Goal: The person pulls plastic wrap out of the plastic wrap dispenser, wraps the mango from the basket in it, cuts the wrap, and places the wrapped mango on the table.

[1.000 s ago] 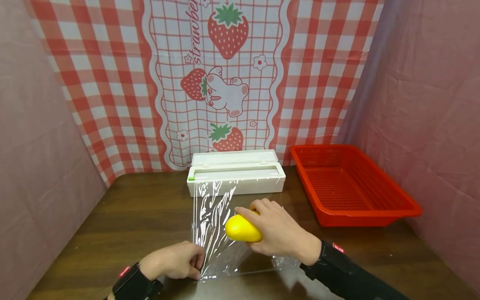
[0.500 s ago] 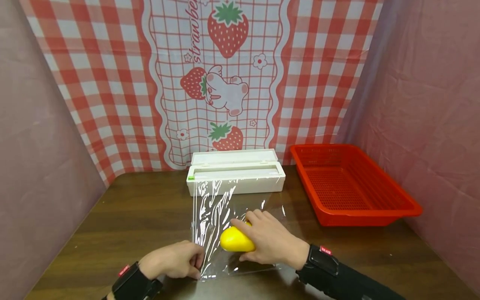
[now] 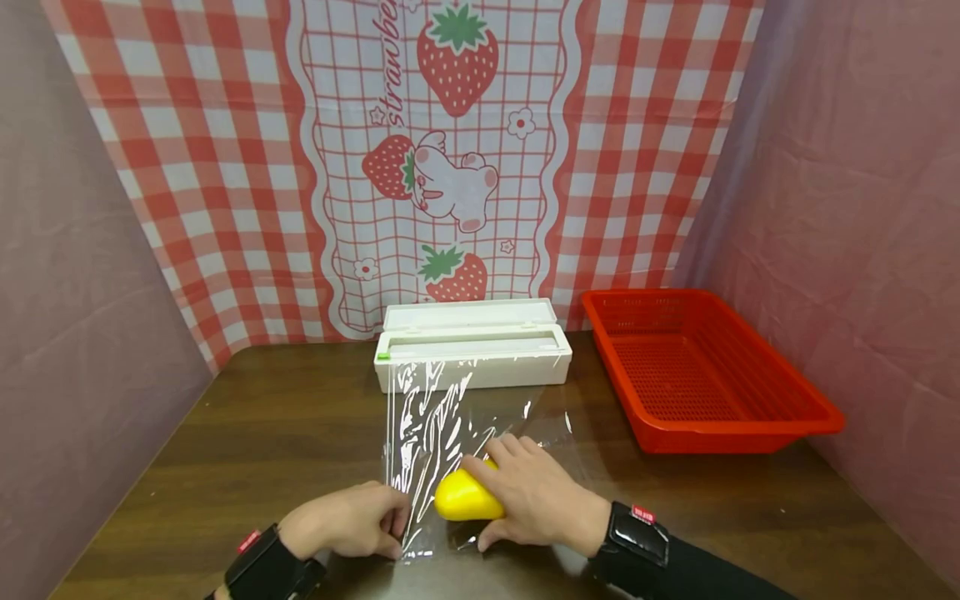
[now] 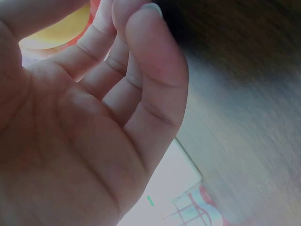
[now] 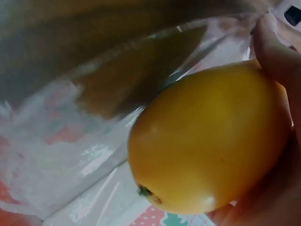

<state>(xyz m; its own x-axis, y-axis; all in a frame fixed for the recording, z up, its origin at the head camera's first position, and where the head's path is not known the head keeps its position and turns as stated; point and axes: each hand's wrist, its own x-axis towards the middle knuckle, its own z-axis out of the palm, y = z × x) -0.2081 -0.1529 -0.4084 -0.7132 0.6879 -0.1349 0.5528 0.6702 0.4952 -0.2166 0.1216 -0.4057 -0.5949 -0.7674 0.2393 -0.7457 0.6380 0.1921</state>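
Observation:
A sheet of clear plastic wrap (image 3: 408, 442) stretches forward from the white wrap dispenser (image 3: 480, 375), whose lid stands raised. At the sheet's near left corner, my left hand (image 3: 356, 521) pinches the film between thumb and curled fingers. My right hand (image 3: 540, 500) grips a yellow mango (image 3: 463, 497) from its right side, low over the near part of the film. In the right wrist view the mango (image 5: 207, 141) shows a small green stem end, with shiny film behind it. The palm hides the mango's right end in the head view.
A red plastic basket (image 3: 633, 400) with perforated walls stands at the right back of the brown wooden table (image 3: 262, 433). Behind the dispenser hangs a red checked strawberry cloth (image 3: 240, 167). Pink cloth walls (image 3: 847, 208) border both sides.
My right hand has brought the mango down and toward me, slightly left, closer to the film's near edge. My left hand has stayed at the corner of the wrap.

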